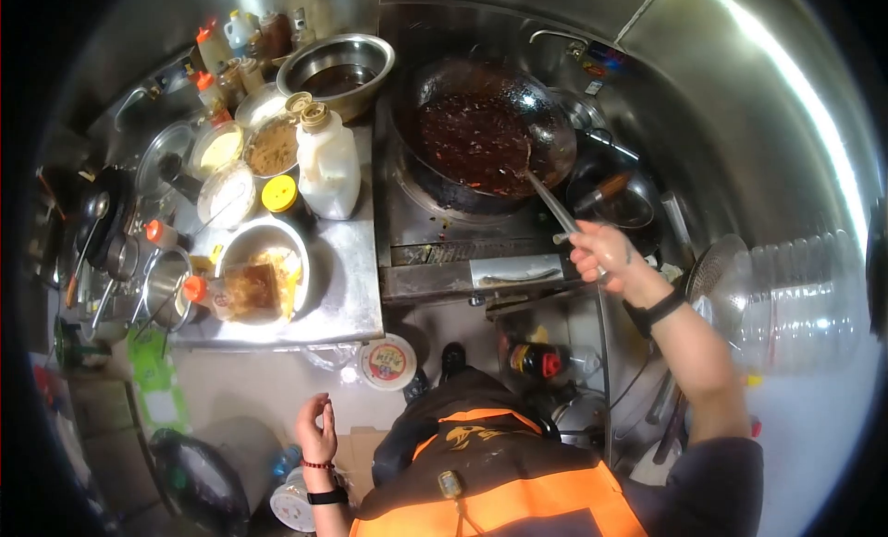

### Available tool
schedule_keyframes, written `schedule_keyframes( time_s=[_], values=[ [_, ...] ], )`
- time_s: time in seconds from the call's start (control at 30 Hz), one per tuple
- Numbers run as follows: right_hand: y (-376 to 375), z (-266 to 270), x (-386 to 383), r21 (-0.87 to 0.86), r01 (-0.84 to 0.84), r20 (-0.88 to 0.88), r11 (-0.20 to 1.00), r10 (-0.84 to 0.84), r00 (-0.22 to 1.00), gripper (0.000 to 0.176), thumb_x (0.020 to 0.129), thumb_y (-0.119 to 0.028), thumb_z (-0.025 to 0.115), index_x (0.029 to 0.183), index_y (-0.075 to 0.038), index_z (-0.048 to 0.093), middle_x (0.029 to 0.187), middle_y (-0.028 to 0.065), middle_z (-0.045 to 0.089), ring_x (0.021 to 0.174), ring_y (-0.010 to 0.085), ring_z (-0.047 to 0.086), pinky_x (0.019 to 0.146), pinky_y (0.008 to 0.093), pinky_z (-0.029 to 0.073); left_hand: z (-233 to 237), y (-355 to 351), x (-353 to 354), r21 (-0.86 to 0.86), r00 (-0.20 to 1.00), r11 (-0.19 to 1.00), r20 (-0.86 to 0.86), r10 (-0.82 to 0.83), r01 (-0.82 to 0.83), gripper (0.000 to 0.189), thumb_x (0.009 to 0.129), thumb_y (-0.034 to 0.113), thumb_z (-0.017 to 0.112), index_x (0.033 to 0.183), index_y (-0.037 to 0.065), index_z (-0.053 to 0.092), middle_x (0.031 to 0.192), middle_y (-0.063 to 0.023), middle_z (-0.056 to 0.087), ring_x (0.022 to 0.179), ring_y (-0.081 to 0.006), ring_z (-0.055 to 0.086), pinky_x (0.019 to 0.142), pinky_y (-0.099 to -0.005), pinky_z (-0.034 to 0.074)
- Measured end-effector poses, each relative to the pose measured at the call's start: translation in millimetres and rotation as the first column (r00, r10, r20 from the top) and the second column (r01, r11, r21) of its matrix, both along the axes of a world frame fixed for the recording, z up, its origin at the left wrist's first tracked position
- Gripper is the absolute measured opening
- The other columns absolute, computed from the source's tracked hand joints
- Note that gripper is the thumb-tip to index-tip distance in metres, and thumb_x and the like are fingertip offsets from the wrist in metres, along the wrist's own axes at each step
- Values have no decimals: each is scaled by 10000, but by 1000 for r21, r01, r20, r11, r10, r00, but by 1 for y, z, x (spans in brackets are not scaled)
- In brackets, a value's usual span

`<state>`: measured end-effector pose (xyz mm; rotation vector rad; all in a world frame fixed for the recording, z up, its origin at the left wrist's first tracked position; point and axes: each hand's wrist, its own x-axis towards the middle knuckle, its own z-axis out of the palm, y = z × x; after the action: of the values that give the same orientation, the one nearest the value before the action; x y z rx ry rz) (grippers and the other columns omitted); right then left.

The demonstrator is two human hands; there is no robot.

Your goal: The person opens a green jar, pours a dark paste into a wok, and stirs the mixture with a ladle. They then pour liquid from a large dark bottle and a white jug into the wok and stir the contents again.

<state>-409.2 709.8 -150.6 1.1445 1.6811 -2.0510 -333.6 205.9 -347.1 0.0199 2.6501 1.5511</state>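
Observation:
My right hand (606,257) is closed round the metal handle of a ladle (552,204). The ladle's head lies in dark reddish-brown food (472,139) near the right side of a large black wok (556,135) on the stove. My left hand (316,431) hangs low beside my body, away from the counter; its fingers are loosely extended and nothing is in them.
Left of the wok, a steel counter (347,296) bears a white jug (328,172), a steel bowl of dark liquid (382,54), seasoning bowls and a white bowl (305,276) with a red-capped bottle. Clear plastic containers (800,301) stand at the right; a round tub (388,362) sits below.

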Motion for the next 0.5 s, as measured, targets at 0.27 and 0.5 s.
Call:
schedule_keyframes(
  time_s=[0.27,0.5],
  values=[
    [17,85,72,627,-415,229,659,354,907,520,839,-47,577,1336,-53,424,704,123,572,471,165,518,419,286,412,0,14,-28,-27,994,994,22,-109,109,170,875,35,552,1027,-15,609,933,-143,638,868,-246,635,789,-333,502],
    [36,-4,51,741,-608,661,-285,471,585,579,797,-32,460,1349,60,315,738,256,618,689,405,625,652,478,508,-1,13,-27,12,996,997,15,-83,83,157,884,43,549,1021,-18,597,923,-135,624,859,-233,625,786,-326,494]
  ],
)
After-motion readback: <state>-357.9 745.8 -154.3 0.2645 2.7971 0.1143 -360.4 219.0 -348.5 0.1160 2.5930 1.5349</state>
